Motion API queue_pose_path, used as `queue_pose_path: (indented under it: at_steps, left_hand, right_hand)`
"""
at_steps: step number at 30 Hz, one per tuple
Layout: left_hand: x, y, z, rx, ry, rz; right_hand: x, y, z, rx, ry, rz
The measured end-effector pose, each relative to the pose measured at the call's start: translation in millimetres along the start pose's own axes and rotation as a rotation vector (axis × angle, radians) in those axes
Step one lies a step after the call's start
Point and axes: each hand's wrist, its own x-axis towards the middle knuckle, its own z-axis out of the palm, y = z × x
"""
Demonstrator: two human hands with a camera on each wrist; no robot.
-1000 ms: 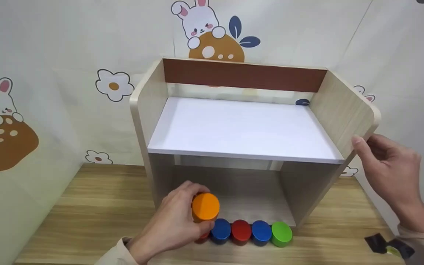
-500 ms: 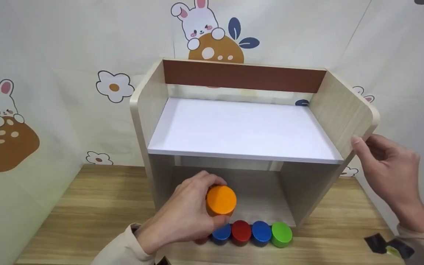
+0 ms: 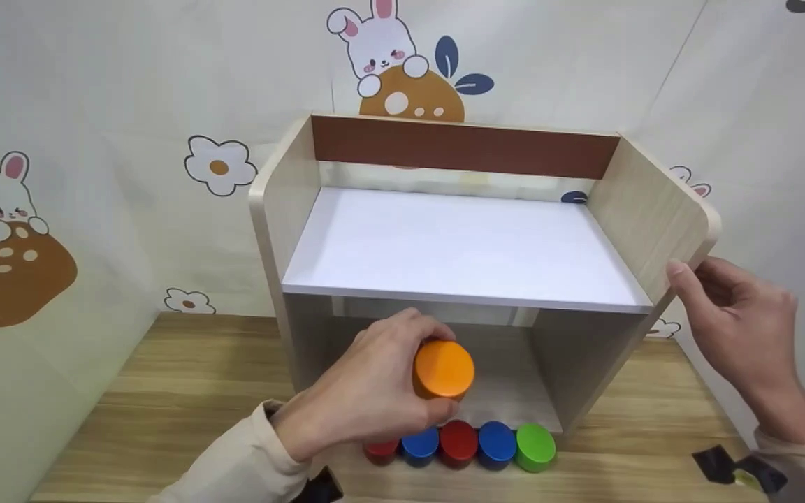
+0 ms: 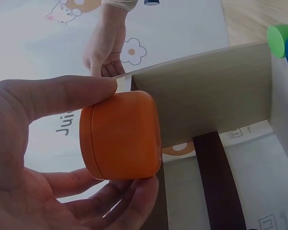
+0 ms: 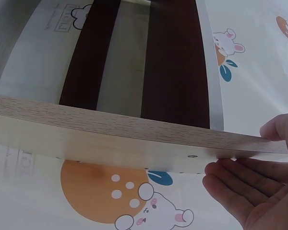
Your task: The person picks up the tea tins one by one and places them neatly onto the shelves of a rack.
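My left hand (image 3: 374, 384) grips a small orange round canister (image 3: 444, 369) in the air before the lower opening of a two-tier wooden shelf (image 3: 458, 248). In the left wrist view, the thumb lies on one side of the orange canister (image 4: 122, 134) and curled fingers on the other; a lid-like seam shows. My right hand (image 3: 745, 321) holds the front edge of the shelf's right side panel (image 3: 661, 216), thumb on one face and fingers on the other in the right wrist view. Below the left hand, red (image 3: 380, 450), blue (image 3: 497, 445) and green (image 3: 535, 447) canisters stand in a row.
The shelf stands on a wood-grain table (image 3: 186, 405). A white upper board (image 3: 458, 248) spans its sides, with a brown back rail (image 3: 465, 147) above. Printed wall sheets surround it. A black strap-like piece (image 3: 738, 467) lies near the right wrist.
My left hand has carried the orange canister rightward and slightly up, from the row's left end toward the middle of the lower opening. The right hand keeps its hold on the side panel.
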Motion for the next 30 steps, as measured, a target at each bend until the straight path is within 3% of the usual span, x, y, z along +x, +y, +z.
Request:
queue_pose_path:
  at_steps: [13,22,30]
  left_hand:
    - [18.8,16.9,-8.8,-0.065,-0.061,0.016]
    - [32.6,24.5,-14.2,-0.088,-0.094,0.078]
    - [46.4,31.3,-20.5,-0.04,-0.063,0.134]
  right_hand:
    - [2,-1,-0.4,0.013,0.023,0.005]
    - [2,-1,-1.4,-0.001,0.013,0.019]
    - [2,0,-0.5,-0.009,0.014,0.009]
